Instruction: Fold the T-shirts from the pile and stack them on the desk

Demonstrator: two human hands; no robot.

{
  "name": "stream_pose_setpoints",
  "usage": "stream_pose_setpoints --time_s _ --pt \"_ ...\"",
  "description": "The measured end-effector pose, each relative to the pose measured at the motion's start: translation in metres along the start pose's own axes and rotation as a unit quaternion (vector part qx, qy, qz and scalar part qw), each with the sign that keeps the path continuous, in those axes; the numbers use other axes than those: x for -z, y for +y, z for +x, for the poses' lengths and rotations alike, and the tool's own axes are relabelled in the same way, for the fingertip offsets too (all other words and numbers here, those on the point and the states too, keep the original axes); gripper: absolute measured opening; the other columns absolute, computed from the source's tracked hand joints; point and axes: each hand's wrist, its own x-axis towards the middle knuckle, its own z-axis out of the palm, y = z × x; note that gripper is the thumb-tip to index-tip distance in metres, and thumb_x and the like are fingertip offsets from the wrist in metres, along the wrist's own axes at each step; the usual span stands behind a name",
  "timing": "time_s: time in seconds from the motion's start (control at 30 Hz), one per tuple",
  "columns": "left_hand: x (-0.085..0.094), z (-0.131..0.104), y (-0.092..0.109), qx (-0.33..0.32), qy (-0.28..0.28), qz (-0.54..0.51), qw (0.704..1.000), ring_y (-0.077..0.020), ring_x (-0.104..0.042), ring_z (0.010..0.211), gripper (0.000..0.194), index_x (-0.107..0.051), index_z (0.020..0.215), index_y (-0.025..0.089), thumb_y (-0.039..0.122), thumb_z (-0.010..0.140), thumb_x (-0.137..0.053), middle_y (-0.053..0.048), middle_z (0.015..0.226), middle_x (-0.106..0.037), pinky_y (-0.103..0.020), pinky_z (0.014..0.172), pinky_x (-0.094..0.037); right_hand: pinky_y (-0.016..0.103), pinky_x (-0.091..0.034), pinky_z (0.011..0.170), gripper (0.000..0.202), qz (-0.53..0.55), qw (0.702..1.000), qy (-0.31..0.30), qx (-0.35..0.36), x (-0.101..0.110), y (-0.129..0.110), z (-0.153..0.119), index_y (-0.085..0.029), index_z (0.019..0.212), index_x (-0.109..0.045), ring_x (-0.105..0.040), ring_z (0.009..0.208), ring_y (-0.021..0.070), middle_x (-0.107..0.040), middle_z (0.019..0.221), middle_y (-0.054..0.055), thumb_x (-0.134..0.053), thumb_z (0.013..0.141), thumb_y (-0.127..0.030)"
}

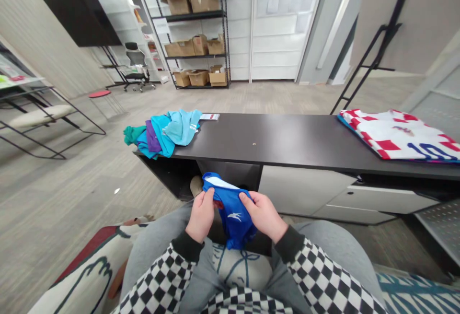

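Note:
A bunched blue sports garment point(235, 211) hangs between my hands above my lap, with a white bird-like logo on its front and a white strip along its upper edge. On its left upper corner, my left hand point(201, 211) is closed, thumb on top. My right hand point(264, 213) pinches the right upper corner the same way. The lower part dangles loosely, so whether it is a shirt or shorts I cannot tell. A crumpled pile of turquoise, purple and green clothes point(168, 134) lies at the left end of the dark cabinet point(258, 136).
Folded red-and-white checked jerseys point(406, 134) are stacked on the cabinet's right end. A small label card point(209, 117) lies beside the clothes pile. Beyond stands a shelf rack point(194, 14) with cardboard boxes. White drawers point(305, 189) face my knees.

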Motion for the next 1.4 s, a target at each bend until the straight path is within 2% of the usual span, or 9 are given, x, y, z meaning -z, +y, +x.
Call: stream_pose_setpoints --time_s 0.23,0.4,0.57,0.7,0.97,1.1,1.2,1.3,1.4 --pt "-0.004 -0.01 0.0 0.055 -0.155 -0.034 0.986 -0.0323 -0.083 0.102 0.059 -0.077 0.117 0.023 0.079 0.096 -0.075 -0.013 0.116 -0.085 -0.047 0.092 -0.068 0.029 -0.046 0.065 0.062 0.19 0.982 0.017 -0.004 0.001 -0.009 -0.005 -0.021 0.1 -0.074 -0.051 0.069 0.0158 -0.066 0.082 0.0 -0.076 0.097 -0.084" --pt "-0.012 -0.034 -0.003 -0.089 -0.344 0.029 0.934 -0.0393 -0.05 0.168 0.09 -0.053 0.173 0.022 0.063 0.099 -0.085 -0.02 0.179 -0.054 -0.055 0.139 -0.043 0.033 -0.059 0.082 0.056 0.256 0.967 -0.004 -0.005 -0.003 -0.014 -0.01 -0.024 0.121 -0.08 -0.066 0.084 0.0195 -0.077 0.098 0.003 -0.082 0.099 -0.075" --pt "-0.018 -0.043 -0.004 -0.212 -0.159 0.159 0.951 -0.0382 -0.043 0.173 0.094 -0.032 0.184 0.028 0.034 0.103 -0.08 -0.018 0.186 -0.042 -0.062 0.143 -0.036 0.048 -0.059 0.118 0.067 0.195 0.979 -0.049 0.028 -0.005 -0.01 -0.015 -0.026 0.154 -0.074 -0.075 0.122 0.0286 -0.081 0.135 0.009 -0.07 0.108 -0.074" --pt "-0.018 -0.044 0.005 -0.299 -0.163 0.286 0.896 -0.0382 -0.038 0.175 0.088 -0.044 0.179 0.029 0.017 0.097 -0.075 -0.016 0.188 -0.038 -0.061 0.145 -0.036 0.059 -0.026 0.146 0.085 0.1 0.994 0.005 0.04 -0.011 -0.003 -0.019 -0.025 0.176 -0.056 -0.044 0.172 0.0348 -0.056 0.179 0.013 -0.063 0.11 -0.079" --pt "-0.011 -0.027 0.022 -0.215 -0.097 0.204 0.95 -0.0289 -0.077 0.116 0.027 -0.08 0.114 0.026 0.02 0.1 -0.058 -0.009 0.122 -0.081 -0.048 0.111 -0.064 0.059 -0.037 0.142 0.079 0.09 0.981 -0.14 0.101 -0.012 -0.001 -0.032 -0.03 0.186 -0.036 -0.051 0.168 0.0334 -0.062 0.173 0.014 -0.06 0.118 -0.062" --pt "-0.006 -0.023 0.051 -0.128 -0.077 0.132 0.98 -0.0242 -0.072 0.087 0.019 -0.075 0.099 0.026 0.03 0.102 -0.057 -0.003 0.091 -0.076 -0.037 0.083 -0.062 0.054 -0.055 0.124 0.063 0.042 0.99 -0.061 0.119 -0.01 -0.005 -0.027 -0.027 0.171 -0.05 -0.076 0.129 0.0302 -0.079 0.134 0.013 -0.066 0.115 -0.048" --pt "-0.01 -0.032 0.077 -0.136 -0.105 0.097 0.98 -0.0233 -0.072 0.089 0.018 -0.076 0.104 0.026 0.032 0.104 -0.059 -0.004 0.095 -0.077 -0.034 0.083 -0.061 0.052 -0.055 0.121 0.075 -0.025 0.99 0.004 0.141 -0.009 -0.005 -0.018 -0.027 0.166 -0.051 -0.069 0.129 0.0296 -0.067 0.15 0.015 -0.081 0.097 -0.034" --pt "-0.012 -0.042 0.101 -0.184 -0.152 0.11 0.965 -0.0224 -0.073 0.093 0.02 -0.078 0.113 0.026 0.029 0.104 -0.061 -0.004 0.104 -0.079 -0.033 0.086 -0.061 0.05 -0.048 0.126 0.051 -0.058 0.984 -0.04 0.162 -0.005 -0.003 -0.009 -0.025 0.135 -0.069 -0.06 0.145 0.0323 -0.06 0.16 0.014 -0.08 0.086 -0.022" --pt "-0.003 -0.043 0.117 -0.232 -0.167 0.147 0.947 -0.0228 -0.075 0.099 0.025 -0.08 0.121 0.026 0.028 0.107 -0.059 -0.005 0.111 -0.081 -0.033 0.092 -0.062 0.04 -0.056 0.1 0.016 -0.058 0.989 -0.073 0.115 0.008 -0.001 0.0 -0.024 0.092 -0.06 -0.069 0.11 0.0259 -0.072 0.112 0.005 -0.075 0.085 -0.022"
